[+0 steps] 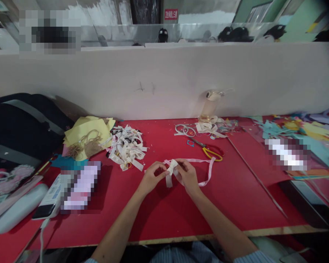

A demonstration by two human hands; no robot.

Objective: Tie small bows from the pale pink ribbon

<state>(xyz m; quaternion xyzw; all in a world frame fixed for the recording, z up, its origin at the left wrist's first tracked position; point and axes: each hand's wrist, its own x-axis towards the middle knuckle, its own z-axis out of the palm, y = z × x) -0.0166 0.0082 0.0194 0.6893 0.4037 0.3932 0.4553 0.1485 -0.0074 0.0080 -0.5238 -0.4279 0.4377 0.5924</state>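
Note:
Over the middle of the red table (159, 215), my left hand (151, 178) and my right hand (188, 174) both pinch a pale pink ribbon (172, 171). The ribbon is folded into a small loop between my fingertips. Its long tail (208, 174) curves off to the right across the tabletop. Both hands have their fingers closed on the ribbon.
Yellow-handled scissors (210, 150) lie just beyond my right hand. A pile of white ribbon scraps (126, 147), yellow paper with twine (86, 137) and a dark bag (22, 128) sit left. A glue bottle (210, 106) stands at the white partition. Coloured paper cut-outs (296, 129) cover the right.

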